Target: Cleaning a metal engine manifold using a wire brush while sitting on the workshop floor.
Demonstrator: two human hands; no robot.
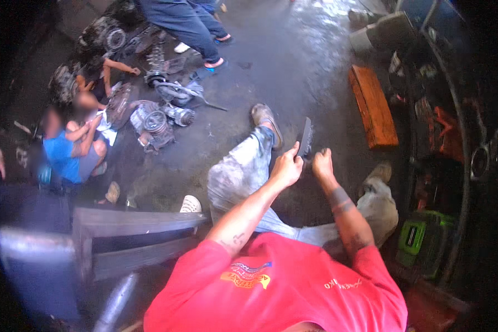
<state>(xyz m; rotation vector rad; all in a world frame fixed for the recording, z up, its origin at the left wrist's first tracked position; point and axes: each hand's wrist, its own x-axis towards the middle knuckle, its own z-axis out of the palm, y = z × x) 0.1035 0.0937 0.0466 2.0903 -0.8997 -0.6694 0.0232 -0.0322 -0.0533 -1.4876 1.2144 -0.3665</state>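
Observation:
My left hand [286, 165] grips the lower end of a dark wire brush [305, 136], which stands upright in front of me with its bristles facing right. Close beside it on the right, my right hand [322, 164] has its fingers curled shut; whether it pinches something small I cannot tell. Both hands hover above my grey-trousered legs [243, 171], stretched out over the wet concrete floor. I wear a red shirt.
An orange wooden block [373, 106] lies on the floor to the right. A green tool case [420, 239] sits by dark machinery at right. Engine parts [159, 119] are scattered at left, where people crouch. Someone stands at the top. A wooden bench [133, 222] is lower left.

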